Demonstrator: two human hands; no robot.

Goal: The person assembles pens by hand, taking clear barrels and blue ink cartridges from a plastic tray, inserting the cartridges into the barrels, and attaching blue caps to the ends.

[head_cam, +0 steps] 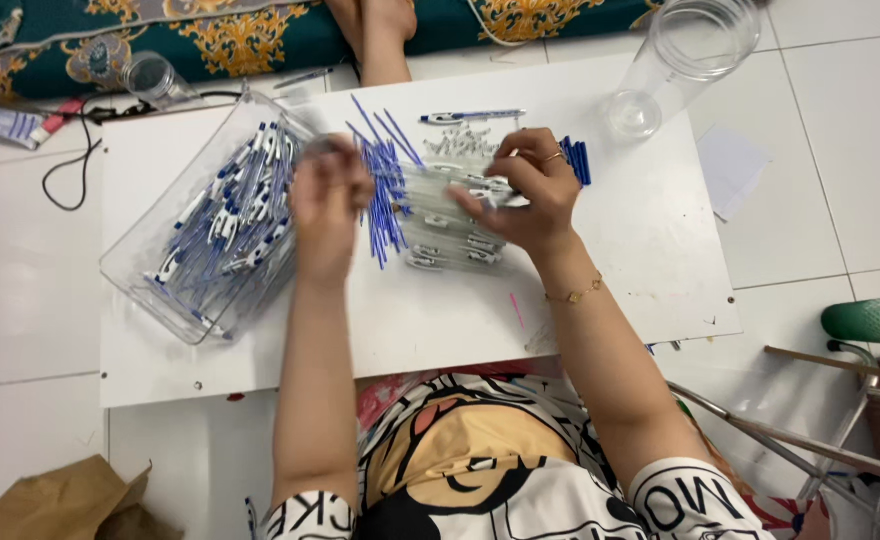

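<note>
The right hand [520,195], ringed and braceleted, pinches a clear plastic pen barrel [480,185] at one end, while the left hand [328,200], blurred, closes on the other end near the loose blue ink refills [385,190], so the piece is held level between both. Under them a row of clear barrels [455,245] lies on the white low surface [440,320], within easy reach. Left of the hands, a clear rectangular plastic tray [125,260] holds assembled blue-and-white pens [230,220], gathered in one heap.
</note>
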